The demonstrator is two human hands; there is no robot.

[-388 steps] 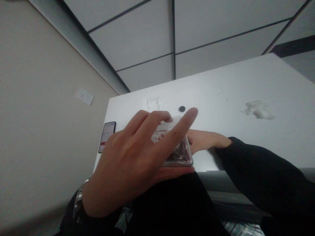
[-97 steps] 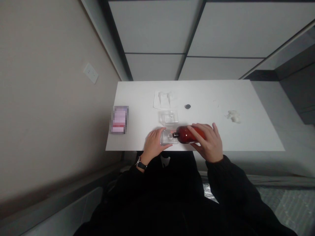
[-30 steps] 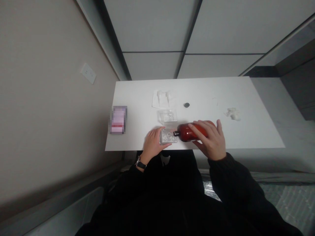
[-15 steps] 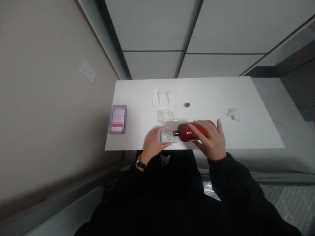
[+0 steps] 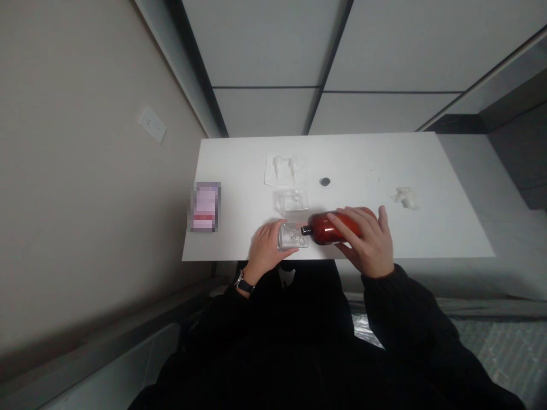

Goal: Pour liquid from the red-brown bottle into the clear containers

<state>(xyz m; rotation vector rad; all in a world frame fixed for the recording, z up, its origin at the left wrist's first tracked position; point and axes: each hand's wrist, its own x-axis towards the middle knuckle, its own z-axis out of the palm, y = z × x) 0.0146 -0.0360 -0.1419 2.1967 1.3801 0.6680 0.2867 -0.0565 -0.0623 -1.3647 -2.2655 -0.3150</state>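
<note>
Near the table's front edge, my left hand [image 5: 265, 246] is closed around the side of a clear square bottle [image 5: 292, 236]. My right hand [image 5: 366, 239] grips a reddish-brown bottle [image 5: 322, 229], tipped over so its dark neck [image 5: 306, 230] points left, right at the clear bottle's opening. Whether liquid is flowing is too small to tell. A second clear square bottle [image 5: 294, 201] stands just behind the first. Beyond it, two whitish pump heads [image 5: 285, 166] lie side by side on a white sheet.
All this is on a white table [image 5: 436, 233]. A small dark round cap [image 5: 325, 181] lies behind the reddish-brown bottle. Crumpled white tissue [image 5: 405, 197] is at the right, and a blurred pink box [image 5: 205, 206] at the left. Cabinet panels [image 5: 265, 111] rise behind.
Almost nothing differs. My right hand and the tilted reddish-brown bottle have shifted very slightly; my left hand stays on the clear bottle.
</note>
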